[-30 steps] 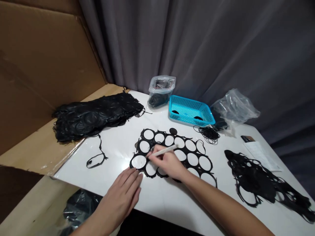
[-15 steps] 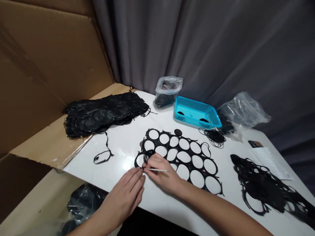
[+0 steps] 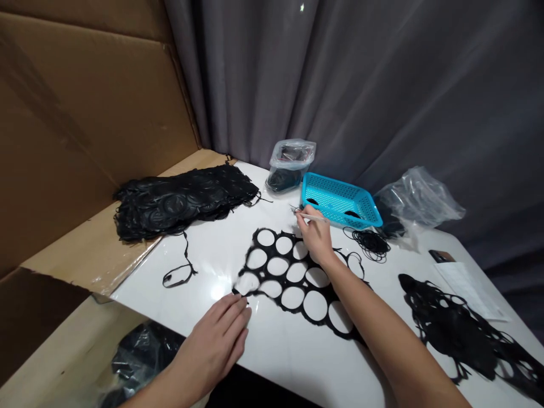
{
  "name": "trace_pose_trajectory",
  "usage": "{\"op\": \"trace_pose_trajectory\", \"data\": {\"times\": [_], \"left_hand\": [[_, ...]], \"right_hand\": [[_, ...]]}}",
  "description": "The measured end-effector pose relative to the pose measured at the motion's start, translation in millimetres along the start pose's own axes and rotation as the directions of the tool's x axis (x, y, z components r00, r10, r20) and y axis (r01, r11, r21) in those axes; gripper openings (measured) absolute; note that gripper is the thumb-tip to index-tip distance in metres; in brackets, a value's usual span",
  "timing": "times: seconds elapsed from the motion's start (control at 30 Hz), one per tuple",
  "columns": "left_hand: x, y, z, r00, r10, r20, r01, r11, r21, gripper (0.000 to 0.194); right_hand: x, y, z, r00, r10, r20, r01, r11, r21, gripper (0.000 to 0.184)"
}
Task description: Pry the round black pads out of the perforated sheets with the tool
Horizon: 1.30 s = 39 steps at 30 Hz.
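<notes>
Two bare hands work over one black sheet (image 3: 284,280) cut with rows of round holes, lying flat in the middle of a white table (image 3: 293,354). The left hand (image 3: 221,334) lies palm down, fingers straight and together, fingertips at the sheet's near left corner. The right hand (image 3: 315,231) pinches one slim white tool (image 3: 318,218) beyond the sheet's far edge, just beside one blue basket (image 3: 329,187). The right forearm crosses the sheet and hides several holes, so they cannot all be counted.

Two dark pieces (image 3: 352,215) lie in the basket. Two clear plastic bags (image 3: 289,164) flank it, one standing at its left, one crumpled at its right. In front is one tangle of thin black loops (image 3: 372,242). To the right are one sheet of paper (image 3: 470,289), one small dark object (image 3: 442,256) and one ragged black heap (image 3: 463,334). To the left are one thick black stack (image 3: 187,198) and one stringy scrap (image 3: 167,278). One cardboard box (image 3: 76,102) walls off the left side; a grey curtain (image 3: 361,85) closes the back
</notes>
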<state>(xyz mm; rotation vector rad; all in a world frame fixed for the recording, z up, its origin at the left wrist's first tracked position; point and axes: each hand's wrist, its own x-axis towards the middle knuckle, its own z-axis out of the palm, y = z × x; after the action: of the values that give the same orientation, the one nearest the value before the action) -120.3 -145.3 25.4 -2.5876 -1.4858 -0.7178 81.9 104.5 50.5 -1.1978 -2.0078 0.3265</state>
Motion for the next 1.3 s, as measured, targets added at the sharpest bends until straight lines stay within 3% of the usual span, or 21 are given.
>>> {"op": "trace_pose_trajectory", "data": {"times": [0.1,0.23,0.37,0.43,0.6,0.87,1.1,1.2,1.3], "left_hand": [[-1,-2,-4.0,1.000,-0.013,0.021,0.014,0.999,-0.033,0.026],[9,-8,-7.2,0.995,-0.089,0.048,0.095,0.988,-0.120,0.027],[31,-11,4.5,0.996,-0.087,0.030,0.088,0.994,-0.066,0.037],[41,-11,14.2,0.997,-0.073,0.033,0.073,0.997,-0.012,0.042],[50,-11,32.6,0.994,-0.071,0.083,0.068,0.997,0.042,0.046],[47,-12,38.4,0.994,-0.065,0.090,0.060,0.996,0.061,0.043],[48,-10,37.0,0.996,-0.052,0.070,0.047,0.996,0.076,0.041],[47,-10,39.5,0.996,-0.068,0.063,0.064,0.996,0.062,0.041],[46,-11,43.3,0.996,-0.068,0.064,0.065,0.996,0.059,0.040]], "right_hand": [[5,12,-6,0.992,0.124,-0.027,-0.120,0.985,0.127,0.026],[-12,9,-10,0.946,0.277,0.170,-0.321,0.882,0.344,0.031],[-43,-13,-14,0.895,0.103,0.433,-0.280,0.886,0.369,0.024],[-59,-25,-16,0.859,0.026,0.511,-0.232,0.910,0.343,0.022],[-87,-36,-15,0.849,0.032,0.528,-0.220,0.929,0.298,0.018],[-95,-33,-11,0.863,0.050,0.502,-0.225,0.929,0.294,0.018],[-102,-36,-12,0.875,-0.071,0.480,-0.064,0.963,0.260,0.021],[-114,-41,-8,0.866,-0.202,0.457,0.139,0.976,0.167,0.016],[-113,-40,-5,0.823,-0.363,0.436,0.382,0.923,0.047,0.013]]}}
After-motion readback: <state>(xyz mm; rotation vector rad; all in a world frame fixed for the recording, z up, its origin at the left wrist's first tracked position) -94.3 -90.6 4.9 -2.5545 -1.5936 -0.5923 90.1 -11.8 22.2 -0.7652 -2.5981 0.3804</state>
